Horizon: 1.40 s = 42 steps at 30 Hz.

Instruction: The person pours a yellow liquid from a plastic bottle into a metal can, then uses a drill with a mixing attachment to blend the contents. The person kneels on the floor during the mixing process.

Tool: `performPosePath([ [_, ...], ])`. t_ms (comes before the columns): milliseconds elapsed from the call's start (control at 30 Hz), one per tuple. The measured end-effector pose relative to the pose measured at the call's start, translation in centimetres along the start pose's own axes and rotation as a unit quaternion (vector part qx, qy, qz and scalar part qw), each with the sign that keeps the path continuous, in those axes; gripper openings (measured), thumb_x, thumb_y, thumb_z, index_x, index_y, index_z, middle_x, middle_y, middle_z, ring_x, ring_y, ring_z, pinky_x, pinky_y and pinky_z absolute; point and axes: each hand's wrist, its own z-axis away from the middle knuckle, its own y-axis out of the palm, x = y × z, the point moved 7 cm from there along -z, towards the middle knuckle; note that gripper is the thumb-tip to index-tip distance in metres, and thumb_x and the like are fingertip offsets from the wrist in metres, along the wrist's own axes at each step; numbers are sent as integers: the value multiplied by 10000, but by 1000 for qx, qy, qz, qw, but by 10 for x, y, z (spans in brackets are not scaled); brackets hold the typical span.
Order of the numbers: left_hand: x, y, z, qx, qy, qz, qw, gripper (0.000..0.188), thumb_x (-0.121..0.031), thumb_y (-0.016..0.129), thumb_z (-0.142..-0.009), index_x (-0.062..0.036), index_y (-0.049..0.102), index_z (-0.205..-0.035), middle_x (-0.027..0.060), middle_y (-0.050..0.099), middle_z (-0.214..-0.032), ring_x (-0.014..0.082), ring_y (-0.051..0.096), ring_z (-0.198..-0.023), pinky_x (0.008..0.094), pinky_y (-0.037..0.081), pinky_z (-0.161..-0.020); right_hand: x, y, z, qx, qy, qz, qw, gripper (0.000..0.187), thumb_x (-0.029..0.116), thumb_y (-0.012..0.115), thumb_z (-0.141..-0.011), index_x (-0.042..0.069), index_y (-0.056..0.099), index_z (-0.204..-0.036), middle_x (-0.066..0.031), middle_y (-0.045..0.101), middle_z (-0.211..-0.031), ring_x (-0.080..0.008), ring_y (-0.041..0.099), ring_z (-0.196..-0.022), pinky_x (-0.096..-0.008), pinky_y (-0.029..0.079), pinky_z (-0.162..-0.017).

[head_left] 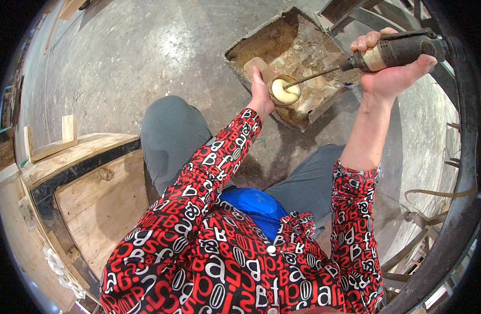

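My left hand [261,97] is closed around a small round container [272,89] filled with a pale yellow, creamy-looking mass [288,98]. A flat tan piece [257,67] sticks out beside my left thumb; whether it is part of the container, I cannot tell. In my right hand [389,78] is a dark handheld power tool [405,52], with my fingers wrapped around its body. Its long thin metal rod [316,76] slants down to the left, and the tip dips into the middle of the yellow mass. Both hands are over a crusted, open box.
The dirty open box [303,39] lies on the stained concrete floor [146,52] beyond my knees. To my left stands a low wooden bench or cabinet [109,183]. Dark metal framework [463,172] curves along my right side, with a thin cord or strap [434,193] near it.
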Motion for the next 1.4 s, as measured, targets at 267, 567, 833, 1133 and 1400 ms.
performPosePath([
  [267,-1,-2,-4,16,-9,15,1000,722,-683,251,-847,-46,558,-991,133,614,-989,316,575,-946,551,425,-848,2,4,1,-9,-1,11,1000,900,885,342,-615,40,557,-833,-118,507,-652,-238,480,-597,-390,399,-597],
  [567,-2,-4,-4,1,1,9,1000,711,-687,262,-843,-56,554,-992,108,605,-943,302,571,-911,545,422,-845,5,3,2,-84,-39,102,990,895,886,376,-602,38,557,-821,-122,514,-649,-250,492,-596,-397,413,-582],
  [833,-13,-7,-2,-7,42,5,999,730,-699,275,-834,-45,554,-999,115,609,-987,283,575,-910,492,444,-842,5,2,0,-92,-37,94,991,878,883,387,-601,47,555,-809,-122,525,-649,-257,509,-603,-404,430,-575],
  [1133,-14,-4,-4,0,84,16,996,747,-702,269,-826,-44,534,-1060,141,600,-1029,322,566,-960,509,440,-856,9,2,3,-100,-38,106,989,881,889,386,-592,51,548,-810,-116,527,-652,-252,508,-607,-400,428,-582],
  [1400,-20,7,4,18,108,20,994,741,-700,262,-828,-50,517,-1076,145,597,-1037,326,567,-960,516,444,-847,13,-7,4,-93,-37,85,991,892,890,358,-601,46,553,-813,-123,513,-651,-257,497,-610,-413,425,-601],
])
